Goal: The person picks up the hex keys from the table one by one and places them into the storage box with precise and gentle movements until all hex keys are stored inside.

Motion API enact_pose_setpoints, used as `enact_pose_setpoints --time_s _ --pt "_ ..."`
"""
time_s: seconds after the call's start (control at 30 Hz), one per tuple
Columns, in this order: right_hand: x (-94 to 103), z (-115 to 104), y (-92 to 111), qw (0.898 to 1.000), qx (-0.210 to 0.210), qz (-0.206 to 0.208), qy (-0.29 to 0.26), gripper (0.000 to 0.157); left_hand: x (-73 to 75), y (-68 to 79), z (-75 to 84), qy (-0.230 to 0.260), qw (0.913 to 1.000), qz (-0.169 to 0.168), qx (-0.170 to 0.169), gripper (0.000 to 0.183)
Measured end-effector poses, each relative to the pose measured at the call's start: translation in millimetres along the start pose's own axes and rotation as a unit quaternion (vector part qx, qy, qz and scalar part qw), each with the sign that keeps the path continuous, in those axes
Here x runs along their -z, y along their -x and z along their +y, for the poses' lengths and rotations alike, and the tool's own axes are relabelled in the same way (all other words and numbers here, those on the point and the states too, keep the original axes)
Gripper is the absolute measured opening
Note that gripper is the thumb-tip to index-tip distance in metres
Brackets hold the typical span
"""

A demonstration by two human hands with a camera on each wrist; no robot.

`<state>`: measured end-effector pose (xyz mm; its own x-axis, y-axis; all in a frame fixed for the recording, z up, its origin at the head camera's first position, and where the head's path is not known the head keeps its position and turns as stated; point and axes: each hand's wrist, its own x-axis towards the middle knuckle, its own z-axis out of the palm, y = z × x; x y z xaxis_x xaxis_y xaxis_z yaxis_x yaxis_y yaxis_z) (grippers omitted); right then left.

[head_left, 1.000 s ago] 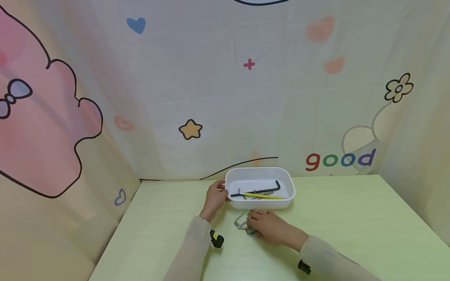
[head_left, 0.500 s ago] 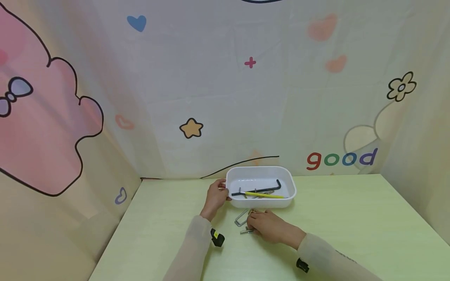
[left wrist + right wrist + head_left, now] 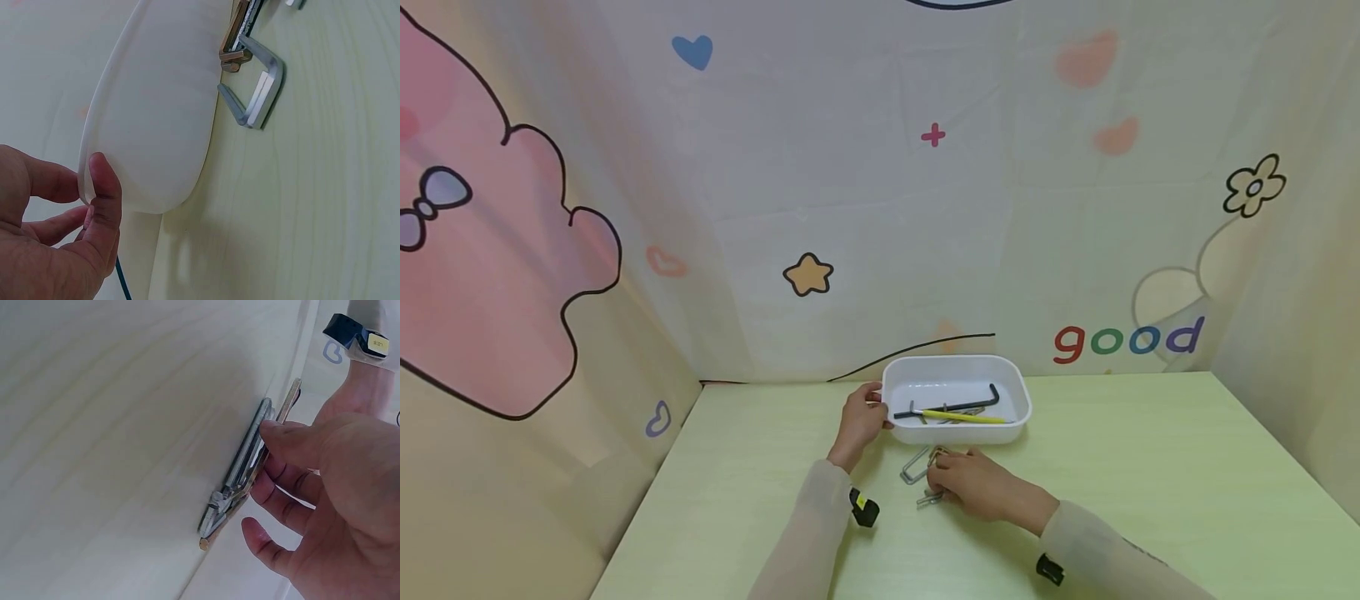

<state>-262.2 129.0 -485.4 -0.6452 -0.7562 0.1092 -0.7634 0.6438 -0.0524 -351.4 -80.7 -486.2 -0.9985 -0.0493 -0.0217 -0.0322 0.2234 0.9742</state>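
My left hand grips the left end of a white plastic box. In the left wrist view, thumb and fingers pinch its rim. My right hand is in front of the box, low over the table, with thumb and fingertips pinching a silver bent metal rod. A bronze-coloured bent rod lies close along it, partly behind the fingers. Just left of these fingers, another grey bent rod rests on the table. How many rods the right hand holds is hidden.
Inside the box lie a black L-shaped hex key, a yellow-handled tool and some smaller metal pieces. The pale green table ends at a printed cloth backdrop right behind the box.
The right fingers have shifted a silver rod: its end by the fingertips has swung down and moved slightly right, away from the grey rod. The left hand and box stay put.
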Motion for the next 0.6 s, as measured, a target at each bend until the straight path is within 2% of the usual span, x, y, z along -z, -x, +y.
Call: enact_pose_setpoints --time_s 0.37,0.6 --pt "8.5 -1 4 0.999 0.004 0.026 0.019 0.011 -0.6 0.0 -0.2 0.001 1.0 -0.002 0.002 0.051" --pt "17.9 -3 6 0.999 0.0 0.029 0.026 0.021 -0.7 0.6 -0.2 0.005 1.0 -0.001 -0.001 0.05"
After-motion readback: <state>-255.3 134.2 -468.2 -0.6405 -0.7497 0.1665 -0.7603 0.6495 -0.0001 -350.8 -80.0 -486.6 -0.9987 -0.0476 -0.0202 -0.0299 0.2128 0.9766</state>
